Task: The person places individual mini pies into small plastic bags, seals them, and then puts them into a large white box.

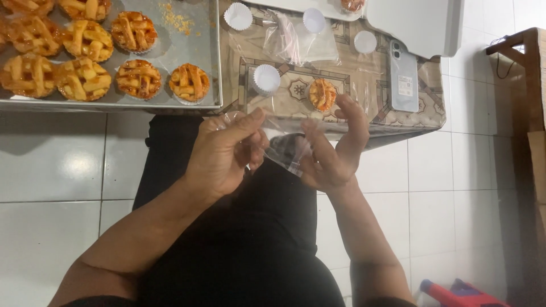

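While both hands [224, 150] [335, 145] grip clear bag [284, 145]; tray [170, 40] w/ tarts [136, 31].

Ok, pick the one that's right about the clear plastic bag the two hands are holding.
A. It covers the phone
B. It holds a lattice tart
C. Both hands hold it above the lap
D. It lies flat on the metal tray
C: the left hand and right hand pinch the clear plastic bag between them, off the table, above the dark-clothed lap.
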